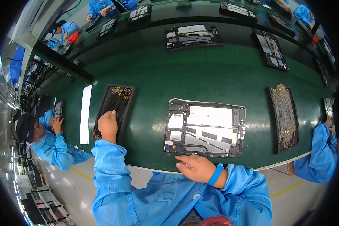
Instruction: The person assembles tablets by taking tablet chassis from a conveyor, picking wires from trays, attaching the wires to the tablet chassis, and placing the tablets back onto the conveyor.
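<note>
My left hand [108, 126] reaches into a long black tray [129, 113] of thin black cables [110, 102] with gold-coloured ends. Its fingers are drawn together over the cables; whatever lies between the fingertips is hidden. In front of me on the green table is an opened tablet [204, 129], its silver battery panels, black strips and dark frame exposed. By the tablet's near edge, my right hand [197, 168] points leftward with thumb and fingers apart, and I see nothing in it. A blue band [215, 174] circles the right wrist.
A second black tray [297, 126], holding grey cables [284, 113], lies to the right. A white strip [86, 115] lies left of the first tray. More opened tablets [194, 35] sit farther back. A co-worker [49, 139] works at left, another [318, 154] at right.
</note>
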{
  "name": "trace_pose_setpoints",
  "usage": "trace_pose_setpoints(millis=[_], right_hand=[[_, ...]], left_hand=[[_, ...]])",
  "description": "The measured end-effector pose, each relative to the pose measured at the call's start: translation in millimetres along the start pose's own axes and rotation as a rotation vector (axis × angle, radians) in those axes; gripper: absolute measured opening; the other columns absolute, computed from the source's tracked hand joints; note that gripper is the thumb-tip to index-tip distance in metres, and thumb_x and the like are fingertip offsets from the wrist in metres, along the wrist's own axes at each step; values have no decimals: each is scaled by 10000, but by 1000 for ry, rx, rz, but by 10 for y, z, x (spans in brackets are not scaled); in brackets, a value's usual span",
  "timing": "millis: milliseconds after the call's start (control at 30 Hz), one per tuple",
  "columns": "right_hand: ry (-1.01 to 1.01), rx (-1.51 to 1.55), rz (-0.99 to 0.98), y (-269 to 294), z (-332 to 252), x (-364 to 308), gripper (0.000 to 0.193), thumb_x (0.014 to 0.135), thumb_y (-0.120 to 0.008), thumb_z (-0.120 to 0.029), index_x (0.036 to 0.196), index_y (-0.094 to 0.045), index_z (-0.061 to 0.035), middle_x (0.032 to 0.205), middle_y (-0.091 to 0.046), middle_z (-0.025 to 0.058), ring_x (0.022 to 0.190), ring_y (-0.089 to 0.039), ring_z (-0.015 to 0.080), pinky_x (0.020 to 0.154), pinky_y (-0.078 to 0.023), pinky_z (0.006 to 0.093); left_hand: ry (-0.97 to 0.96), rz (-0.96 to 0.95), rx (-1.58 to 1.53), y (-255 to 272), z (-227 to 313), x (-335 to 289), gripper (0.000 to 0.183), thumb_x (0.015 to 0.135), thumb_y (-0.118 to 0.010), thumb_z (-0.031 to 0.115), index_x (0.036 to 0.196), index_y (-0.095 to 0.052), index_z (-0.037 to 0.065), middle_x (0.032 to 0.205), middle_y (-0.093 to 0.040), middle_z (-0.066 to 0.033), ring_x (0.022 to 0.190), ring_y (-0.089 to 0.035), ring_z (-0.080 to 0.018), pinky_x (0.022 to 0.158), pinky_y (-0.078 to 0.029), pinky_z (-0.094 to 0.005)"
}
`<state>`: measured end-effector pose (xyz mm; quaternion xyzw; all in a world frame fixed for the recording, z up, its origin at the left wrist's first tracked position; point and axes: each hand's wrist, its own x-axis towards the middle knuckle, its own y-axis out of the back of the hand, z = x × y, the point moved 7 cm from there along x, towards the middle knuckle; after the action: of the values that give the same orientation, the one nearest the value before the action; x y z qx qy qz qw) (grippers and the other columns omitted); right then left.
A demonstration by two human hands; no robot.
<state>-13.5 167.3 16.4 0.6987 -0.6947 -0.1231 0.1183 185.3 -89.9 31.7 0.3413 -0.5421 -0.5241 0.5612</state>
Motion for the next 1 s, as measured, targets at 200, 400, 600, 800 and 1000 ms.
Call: trace_pose_setpoints(millis=[200,400,600,800,1000], right_hand=[[-51,14,-23,-27,39,22,300,779,-483,-232,973,-528,-6,704,-568,151,679,-544,293,624,-441,347],[-82,99,57,-10,45,53,290,777,-505,-228,956,-536,-2,800,-574,176,729,-564,293,647,-455,318],[-99,179,137,16,150,62,316,785,-519,-242,1006,-522,-17,782,-584,123,683,-578,212,600,-453,270],[-498,671,-44,124,143,-56,463,776,-524,-291,1140,-428,-21,733,-514,-18,523,-444,47,463,-381,181],[-436,664,210,480,47,-146,546,779,-530,-322,1192,-353,-11,778,-513,-17,572,-437,39,471,-371,173]], left_hand=[[-3,1,-259,236,179,16,263,797,-465,204,884,-575,-19,830,-569,-199,789,-547,-324,714,-416,-343],[-151,102,-213,366,288,-97,259,798,-458,199,845,-569,-31,779,-560,-212,741,-538,-351,656,-424,-374],[-859,189,-193,636,1352,-715,92,722,-543,65,771,-537,-12,682,-530,-148,642,-505,-302,575,-395,-381],[-1011,77,-351,764,1714,-1241,182,627,-604,-21,793,-530,-13,698,-521,-99,639,-507,-263,580,-420,-335],[-1020,40,-342,816,1741,-1461,198,618,-604,-24,801,-530,-8,712,-516,-102,657,-506,-269,568,-420,-331]])
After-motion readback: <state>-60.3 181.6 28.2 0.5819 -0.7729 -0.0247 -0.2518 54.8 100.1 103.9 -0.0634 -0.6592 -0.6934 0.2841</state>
